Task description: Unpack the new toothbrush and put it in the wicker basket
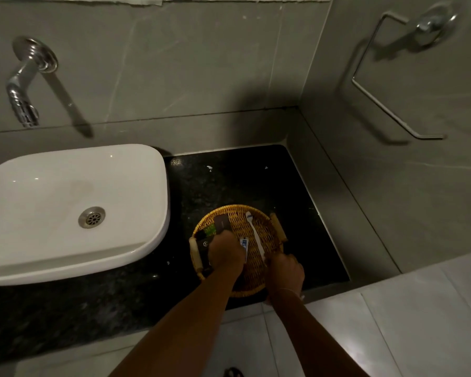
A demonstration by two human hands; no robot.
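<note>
The white plastic toothbrush (254,235) lies bare in the round woven wicker basket (256,284), head toward twelve o'clock, while the left hand (227,251) grips dark packets there and the right hand (286,269), at five o'clock, pinches its handle, seemingly to settle it.

Dim bathroom, grey tiled walls (201,63), black granite counter (65,308), white basin (52,186), chrome tap (22,88)
</note>
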